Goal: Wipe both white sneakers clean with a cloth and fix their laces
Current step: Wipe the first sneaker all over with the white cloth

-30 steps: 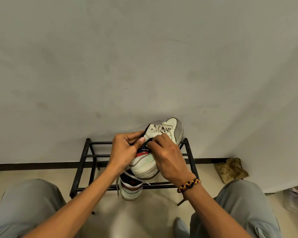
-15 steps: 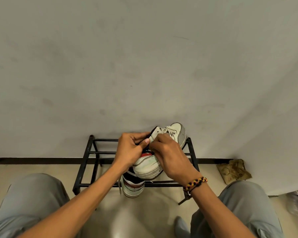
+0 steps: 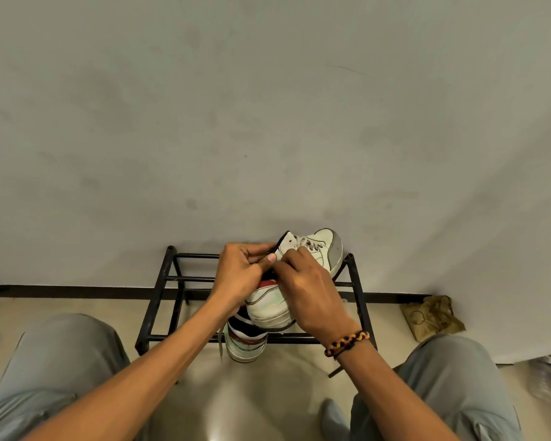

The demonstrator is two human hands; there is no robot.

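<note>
My fingers (image 3: 269, 259) of both hands are curled in tight at the collar of the upper sneaker (image 3: 303, 275); my left hand (image 3: 240, 275) pinches the tongue edge, my right hand (image 3: 309, 284) works at the laces (image 3: 309, 245), though what exactly it holds is hidden. If I tug hard, the shoe could slide off the rack (image 3: 169, 281), since it rests only on thin bars. The second sneaker (image 3: 245, 343) sits just below, its loose lace dangling, and could snag. The cloth (image 3: 431, 316) lies well apart on the floor to my right.
</note>
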